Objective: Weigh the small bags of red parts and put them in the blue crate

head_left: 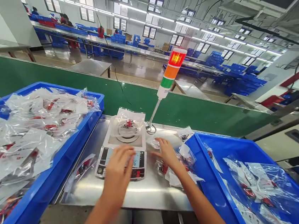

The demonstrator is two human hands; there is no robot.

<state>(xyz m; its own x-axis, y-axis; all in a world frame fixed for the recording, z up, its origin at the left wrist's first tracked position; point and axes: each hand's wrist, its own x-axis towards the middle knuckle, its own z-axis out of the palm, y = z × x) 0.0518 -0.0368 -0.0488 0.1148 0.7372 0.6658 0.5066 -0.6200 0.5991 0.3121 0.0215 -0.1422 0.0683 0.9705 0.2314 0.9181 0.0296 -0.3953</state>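
Observation:
A digital weighing scale (pixel 105 158) stands on the metal bench with a clear plastic bag (pixel 129 123) on its pan; red and dark small parts show inside. My left hand (pixel 120 166) hovers in front of the scale's display, partly covering it, fingers loosely bent, thumb apart, nothing visible in them. To the right of the scale, my right hand (pixel 167 153) is over several bagged parts (pixel 187 158), its fingers spread and nothing seen in its grasp. Whether its fingertips touch a small clear bag (pixel 154 143) cannot be made out.
On the left, a blue bin (pixel 99 102) is heaped with bagged red parts. Another blue bin (pixel 201 156) at right holds several bags. One bag (pixel 84 167) lies left of the scale. A signal tower (pixel 171 72) with its red lamp lit rises behind, before a green barrier (pixel 208 107).

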